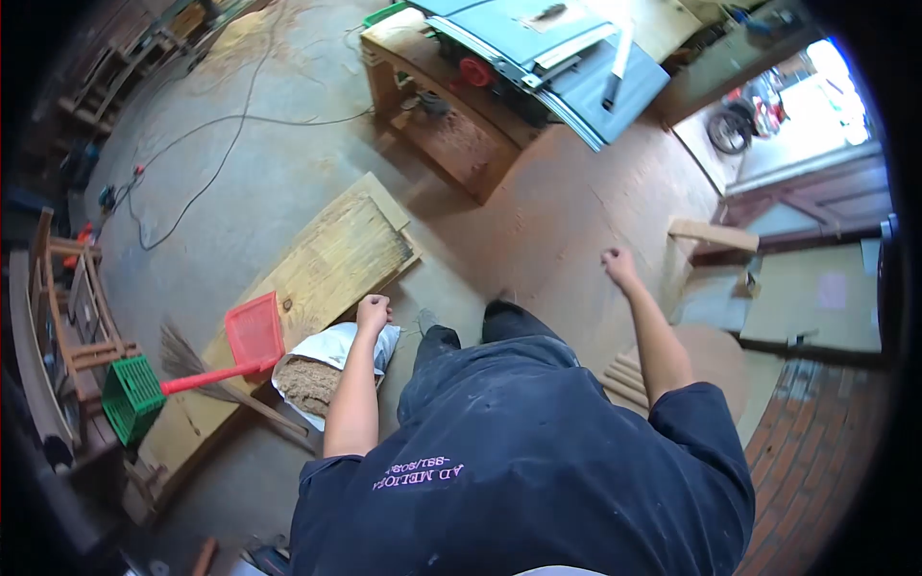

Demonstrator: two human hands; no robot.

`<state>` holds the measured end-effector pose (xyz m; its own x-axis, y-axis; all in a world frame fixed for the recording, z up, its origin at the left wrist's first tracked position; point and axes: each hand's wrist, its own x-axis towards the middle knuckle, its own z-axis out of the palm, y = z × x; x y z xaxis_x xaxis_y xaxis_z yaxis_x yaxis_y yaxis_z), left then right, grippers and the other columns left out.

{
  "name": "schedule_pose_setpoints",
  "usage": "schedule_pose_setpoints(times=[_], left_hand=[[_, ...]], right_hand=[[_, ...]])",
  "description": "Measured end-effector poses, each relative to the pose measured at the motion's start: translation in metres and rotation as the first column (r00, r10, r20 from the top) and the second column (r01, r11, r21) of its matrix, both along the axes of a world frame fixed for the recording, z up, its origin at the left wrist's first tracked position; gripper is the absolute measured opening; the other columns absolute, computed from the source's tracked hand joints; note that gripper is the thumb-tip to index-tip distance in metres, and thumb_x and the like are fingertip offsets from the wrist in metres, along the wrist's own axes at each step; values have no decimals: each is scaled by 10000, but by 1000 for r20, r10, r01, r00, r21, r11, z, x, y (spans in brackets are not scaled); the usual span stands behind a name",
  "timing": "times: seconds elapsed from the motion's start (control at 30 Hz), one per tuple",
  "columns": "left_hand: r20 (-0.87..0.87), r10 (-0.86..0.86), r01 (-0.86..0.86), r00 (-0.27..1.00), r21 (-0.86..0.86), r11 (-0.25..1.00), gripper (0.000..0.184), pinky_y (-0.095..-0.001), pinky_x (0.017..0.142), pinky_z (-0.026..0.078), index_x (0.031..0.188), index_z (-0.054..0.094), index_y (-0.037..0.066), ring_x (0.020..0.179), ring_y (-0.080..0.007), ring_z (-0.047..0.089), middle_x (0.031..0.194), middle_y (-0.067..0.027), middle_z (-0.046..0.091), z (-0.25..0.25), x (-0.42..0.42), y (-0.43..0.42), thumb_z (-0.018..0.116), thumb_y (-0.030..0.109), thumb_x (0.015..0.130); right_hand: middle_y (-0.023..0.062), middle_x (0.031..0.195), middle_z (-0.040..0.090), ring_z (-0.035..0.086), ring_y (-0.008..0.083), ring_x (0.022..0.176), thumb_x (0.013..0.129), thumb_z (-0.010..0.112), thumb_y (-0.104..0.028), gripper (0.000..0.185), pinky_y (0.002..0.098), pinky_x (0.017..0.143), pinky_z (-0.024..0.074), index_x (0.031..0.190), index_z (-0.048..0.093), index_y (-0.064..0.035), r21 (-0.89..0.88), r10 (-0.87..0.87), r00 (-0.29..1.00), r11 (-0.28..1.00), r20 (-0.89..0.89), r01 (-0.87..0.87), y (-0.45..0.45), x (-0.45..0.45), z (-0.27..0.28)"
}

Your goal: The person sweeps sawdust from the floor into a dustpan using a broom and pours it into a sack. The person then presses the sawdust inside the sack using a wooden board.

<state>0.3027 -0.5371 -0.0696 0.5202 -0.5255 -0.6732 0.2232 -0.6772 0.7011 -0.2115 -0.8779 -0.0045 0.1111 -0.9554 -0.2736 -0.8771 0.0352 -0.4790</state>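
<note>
My left hand [374, 314] is closed with its fingers curled, and nothing shows in it. It hovers by the near edge of a low wooden bench [331, 252], above a white sack [334, 344] filled with sawdust [307, 385]. My right hand [618, 266] is held out over the floor, also with curled fingers and no object visible. A red dustpan [255, 328] with a long handle lies across the bench left of the sack. Beside it is a twig broom [180, 352], its stick pointing toward the sack.
A table saw [538, 58] on a wooden stand [451, 144] is ahead. A cable [252, 117] snakes over the floor at left. A green crate [133, 396] and a wooden chair frame [82, 298] stand left; stacked wood pieces [626, 381] lie right. A motorcycle [749, 115] is outside the doorway.
</note>
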Motion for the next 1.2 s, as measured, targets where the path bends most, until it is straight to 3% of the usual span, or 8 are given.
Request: schedule_pose_setpoints(times=[0.13,0.33,0.63,0.7,0.83,0.97,1.03,1.2], left_hand=[[13,175,-175,984,8,984,210,-302,505,512,955,634,-14,532,-176,619,717,-109,647,-1,-1,33,604,181,883],[-4,502,-497,865,137,857,247,-296,461,469,1039,594,-8,514,-183,607,721,-98,643,4,-60,92,582,185,886],[50,669,-621,742,427,657,247,-364,421,457,1016,602,-13,541,-236,617,784,-136,657,-8,-221,106,554,201,901],[29,696,-633,718,443,635,234,-369,428,459,988,618,-8,548,-243,621,764,-142,658,4,-245,97,563,201,899],[31,708,-631,706,483,608,169,-390,516,527,929,652,1,612,-249,650,743,-124,656,25,-279,80,589,150,881],[93,670,-619,736,494,611,236,-397,624,535,981,680,24,681,-251,672,783,-147,692,50,-288,63,598,208,858],[116,443,-436,889,509,742,273,-421,747,533,1013,666,16,821,-327,682,883,-180,695,61,-274,59,618,218,835],[467,466,-555,752,67,829,353,-400,818,522,1124,606,17,961,-324,665,1052,-205,673,115,-233,-4,664,227,846]], right_hand=[[214,1054,670,634,338,1024,868,596,-306,383,401,890,487,1123,641,-23,-229,-7,1000,973,-28,1,-124,81,98],[227,1193,616,585,359,1124,822,635,-418,561,414,939,467,1187,592,5,-505,-97,991,863,-96,36,-310,131,123],[271,1184,619,578,382,1162,789,605,-540,729,428,967,451,1203,570,59,-131,-90,957,990,-275,56,-437,179,123],[255,1012,677,661,369,967,806,591,-505,670,423,820,508,1125,605,84,-69,51,966,995,-254,-71,-499,157,81],[83,654,541,539,193,567,853,583,-466,480,348,500,461,868,630,11,259,-191,958,957,215,132,-482,166,125],[77,875,582,575,165,681,921,542,-433,425,291,538,492,1035,581,-26,65,-92,660,996,746,65,-478,171,160],[97,1012,592,600,173,772,933,549,-460,499,293,623,534,1175,528,-24,-184,291,457,947,841,-264,-470,165,165],[70,1018,602,600,176,935,951,567,-376,454,335,756,523,1256,507,-45,128,-21,344,948,939,-292,-292,267,221]])
